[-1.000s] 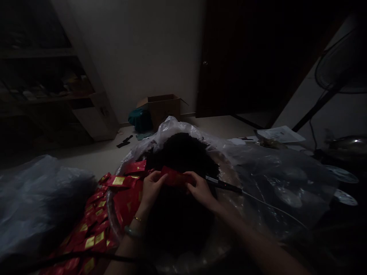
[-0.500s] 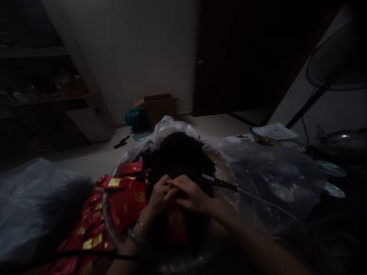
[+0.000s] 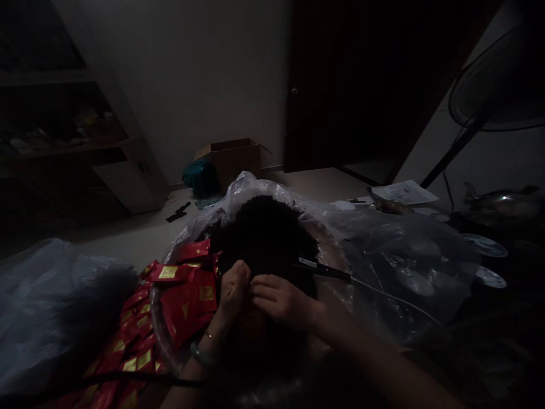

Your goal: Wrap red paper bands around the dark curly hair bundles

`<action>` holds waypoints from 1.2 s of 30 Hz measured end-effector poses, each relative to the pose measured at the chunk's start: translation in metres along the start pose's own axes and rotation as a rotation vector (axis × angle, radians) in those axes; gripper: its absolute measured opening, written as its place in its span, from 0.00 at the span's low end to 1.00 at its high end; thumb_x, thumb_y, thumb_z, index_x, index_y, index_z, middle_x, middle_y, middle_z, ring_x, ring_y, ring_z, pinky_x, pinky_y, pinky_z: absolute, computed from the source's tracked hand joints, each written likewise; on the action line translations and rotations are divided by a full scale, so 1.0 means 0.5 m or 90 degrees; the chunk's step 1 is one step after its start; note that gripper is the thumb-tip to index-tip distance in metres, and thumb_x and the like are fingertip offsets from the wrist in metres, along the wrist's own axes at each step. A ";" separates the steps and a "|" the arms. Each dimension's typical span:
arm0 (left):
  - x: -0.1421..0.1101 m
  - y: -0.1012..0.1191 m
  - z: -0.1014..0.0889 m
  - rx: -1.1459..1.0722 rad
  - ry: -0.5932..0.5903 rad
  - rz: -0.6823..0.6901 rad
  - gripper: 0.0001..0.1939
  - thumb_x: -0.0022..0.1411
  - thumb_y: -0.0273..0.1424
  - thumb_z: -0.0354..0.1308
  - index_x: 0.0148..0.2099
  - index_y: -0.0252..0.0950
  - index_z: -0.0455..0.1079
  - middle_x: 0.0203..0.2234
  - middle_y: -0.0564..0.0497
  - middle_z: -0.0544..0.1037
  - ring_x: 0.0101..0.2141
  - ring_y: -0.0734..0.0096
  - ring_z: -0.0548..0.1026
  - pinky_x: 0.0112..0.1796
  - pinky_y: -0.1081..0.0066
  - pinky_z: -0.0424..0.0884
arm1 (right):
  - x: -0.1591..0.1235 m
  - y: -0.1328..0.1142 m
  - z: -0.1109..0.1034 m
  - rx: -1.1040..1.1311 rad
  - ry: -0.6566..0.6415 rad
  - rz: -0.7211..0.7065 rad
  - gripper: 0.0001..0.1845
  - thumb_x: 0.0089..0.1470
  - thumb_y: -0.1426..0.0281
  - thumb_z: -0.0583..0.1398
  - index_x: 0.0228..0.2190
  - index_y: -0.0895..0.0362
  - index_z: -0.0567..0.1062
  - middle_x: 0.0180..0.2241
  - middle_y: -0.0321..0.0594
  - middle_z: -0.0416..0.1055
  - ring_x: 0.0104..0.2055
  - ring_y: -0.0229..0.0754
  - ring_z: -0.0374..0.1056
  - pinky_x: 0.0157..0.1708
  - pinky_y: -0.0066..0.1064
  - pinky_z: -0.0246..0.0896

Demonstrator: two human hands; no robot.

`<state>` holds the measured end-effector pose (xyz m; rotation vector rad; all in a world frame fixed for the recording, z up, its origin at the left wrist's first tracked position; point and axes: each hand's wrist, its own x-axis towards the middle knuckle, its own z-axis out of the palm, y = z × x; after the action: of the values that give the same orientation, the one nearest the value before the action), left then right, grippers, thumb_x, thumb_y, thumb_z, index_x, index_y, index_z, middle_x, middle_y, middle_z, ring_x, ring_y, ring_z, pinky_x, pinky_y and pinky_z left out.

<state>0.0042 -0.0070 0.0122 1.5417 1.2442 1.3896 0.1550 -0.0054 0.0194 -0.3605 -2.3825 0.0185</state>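
My left hand [image 3: 232,289] is closed in a pinch at the top of a red packet [image 3: 252,335], which hangs below in deep shadow. Closed fingers of my right hand [image 3: 279,298] meet it from the right at the same top edge. Both hands are over a heap of dark loose material [image 3: 266,227], perhaps tea leaves, inside a round tub lined with clear plastic [image 3: 155,318]. Several red packets with gold labels [image 3: 187,301] lie against the tub's left side. Right of my hands rests a black stick-like tool [image 3: 327,271] with a flat metal tip and white cord.
More red packets [image 3: 131,346] pile up outside the tub at lower left, beside a cloudy plastic bag [image 3: 46,307]. Clear plastic sheeting [image 3: 404,267] spreads to the right. Behind stand a cardboard box [image 3: 238,159], a teal bundle [image 3: 200,177] and a fan [image 3: 489,85].
The red packet swung from lying level between both hands to hanging below them. My hands came together, then moved slightly apart. The view shifted a little to the right.
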 end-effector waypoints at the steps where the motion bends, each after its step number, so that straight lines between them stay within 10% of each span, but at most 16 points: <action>1: 0.000 0.000 -0.002 0.009 0.009 0.005 0.27 0.56 0.56 0.43 0.21 0.38 0.57 0.16 0.57 0.57 0.19 0.76 0.55 0.21 0.74 0.55 | 0.000 -0.002 0.001 -0.018 -0.002 -0.018 0.15 0.59 0.80 0.49 0.30 0.57 0.73 0.32 0.43 0.73 0.44 0.42 0.65 0.42 0.35 0.65; 12: 0.014 0.012 -0.011 0.039 -0.106 0.126 0.26 0.57 0.46 0.46 0.12 0.38 0.58 0.16 0.50 0.63 0.23 0.69 0.62 0.27 0.69 0.61 | 0.016 -0.005 -0.024 0.250 -0.149 0.298 0.01 0.49 0.74 0.62 0.26 0.58 0.76 0.24 0.35 0.70 0.27 0.35 0.65 0.31 0.25 0.60; 20: 0.004 0.010 0.006 0.118 -0.188 0.180 0.28 0.56 0.49 0.47 0.12 0.37 0.60 0.20 0.50 0.63 0.25 0.70 0.62 0.28 0.69 0.60 | 0.004 0.002 -0.002 0.497 -0.313 0.508 0.12 0.44 0.64 0.64 0.21 0.61 0.73 0.17 0.28 0.60 0.20 0.30 0.54 0.18 0.20 0.47; 24: 0.020 -0.006 -0.008 0.042 -0.161 0.084 0.25 0.57 0.51 0.47 0.23 0.36 0.69 0.27 0.48 0.71 0.31 0.67 0.68 0.35 0.68 0.65 | 0.004 0.013 0.002 0.560 -0.252 0.529 0.14 0.51 0.67 0.57 0.19 0.61 0.71 0.15 0.28 0.55 0.19 0.29 0.48 0.17 0.21 0.43; 30: 0.048 -0.027 -0.054 -0.168 -0.222 -0.298 0.33 0.56 0.56 0.46 0.44 0.31 0.70 0.36 0.39 0.78 0.32 0.60 0.77 0.30 0.66 0.71 | 0.006 0.066 -0.042 0.595 0.071 0.614 0.18 0.50 0.58 0.58 0.31 0.61 0.77 0.24 0.35 0.71 0.28 0.37 0.64 0.31 0.29 0.59; 36: 0.037 -0.016 -0.033 -0.193 -0.220 -0.301 0.31 0.55 0.52 0.52 0.46 0.29 0.70 0.39 0.37 0.78 0.33 0.59 0.78 0.30 0.67 0.73 | 0.002 0.071 -0.044 0.714 0.116 0.615 0.23 0.40 0.60 0.66 0.39 0.58 0.77 0.36 0.38 0.76 0.39 0.44 0.69 0.46 0.37 0.59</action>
<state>-0.0144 0.0112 0.0131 1.1242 1.0394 0.9084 0.1777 0.0272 0.0322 -0.8228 -1.4713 1.5677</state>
